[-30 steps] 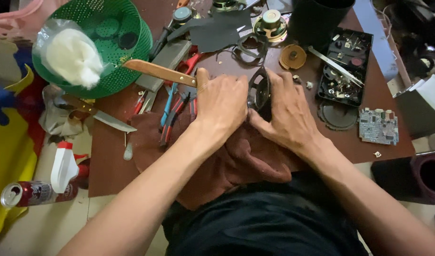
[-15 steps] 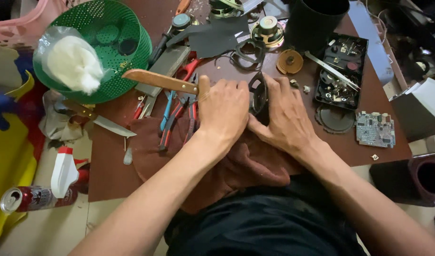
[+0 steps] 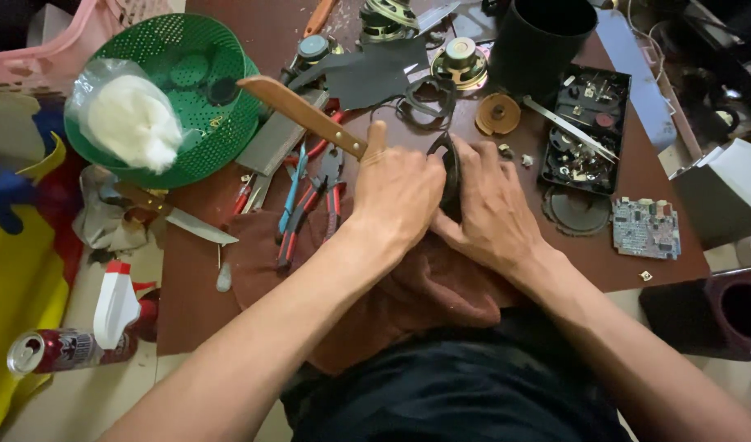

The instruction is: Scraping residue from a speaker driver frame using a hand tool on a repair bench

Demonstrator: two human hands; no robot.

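A cluttered brown table (image 3: 629, 172) holds pliers (image 3: 310, 205) and a green basket (image 3: 187, 98). The left hand (image 3: 396, 192) grips a wooden-handled knife (image 3: 302, 115); the right hand (image 3: 494, 213) clasps a black round speaker part (image 3: 451, 168) between them.

Repair workshop, cluttered table (image 3: 228, 319), pliers (image 3: 298, 221), circuit board (image 3: 645, 227), speaker parts (image 3: 461, 61)

Cluttered brown worktable (image 3: 637, 176), pale tiled floor (image 3: 89, 397), soft even daylight
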